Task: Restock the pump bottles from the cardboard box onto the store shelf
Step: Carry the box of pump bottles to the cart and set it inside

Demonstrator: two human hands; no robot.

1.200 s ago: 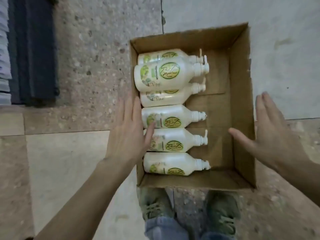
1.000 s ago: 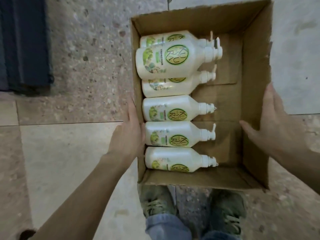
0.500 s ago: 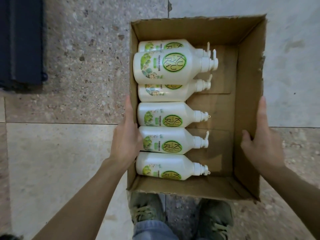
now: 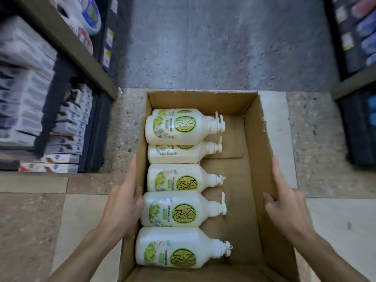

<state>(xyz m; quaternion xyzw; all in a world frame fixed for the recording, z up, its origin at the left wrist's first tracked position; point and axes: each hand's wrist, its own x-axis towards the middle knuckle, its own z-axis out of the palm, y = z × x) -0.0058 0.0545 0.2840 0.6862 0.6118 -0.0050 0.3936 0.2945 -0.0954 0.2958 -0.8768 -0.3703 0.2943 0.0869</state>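
An open cardboard box (image 4: 258,151) fills the middle of the head view, lifted off the floor between my hands. Several cream pump bottles (image 4: 179,208) with green labels lie on their sides along its left half, pumps pointing right; one more lies on top of the far ones. My left hand (image 4: 124,202) grips the box's left wall, thumb inside against a bottle. My right hand (image 4: 284,202) grips the right wall, thumb inside. The right half of the box floor is bare cardboard.
A store shelf (image 4: 67,43) stands at the left, stocked with rows of boxed goods (image 4: 67,135). Another shelf unit (image 4: 358,82) with dark packages stands at the right. A grey concrete aisle (image 4: 223,43) runs ahead between them.
My open hands closed in on the box's side walls and gripped them. The box has risen toward me, my feet are now hidden, and the view tilted up to show shelves on both sides.
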